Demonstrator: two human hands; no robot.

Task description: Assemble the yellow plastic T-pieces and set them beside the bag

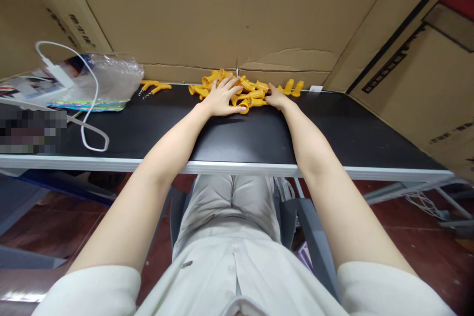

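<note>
A heap of several small yellow plastic parts (255, 93) lies at the far edge of the black table (333, 133), against the cardboard wall. My left hand (222, 96) rests flat on the heap's left side with its fingers spread. My right hand (276, 98) reaches into the right side of the heap; its fingers are buried among the parts and mostly hidden. Two yellow-handled corkscrews (154, 87) lie apart to the left.
Cardboard panels (207, 15) wall in the table at the back and right. At the left lie a crumpled clear plastic bag (113, 76), a white charger with its looping cable (91, 123) and some papers. My lap and a chair are below the table's front edge.
</note>
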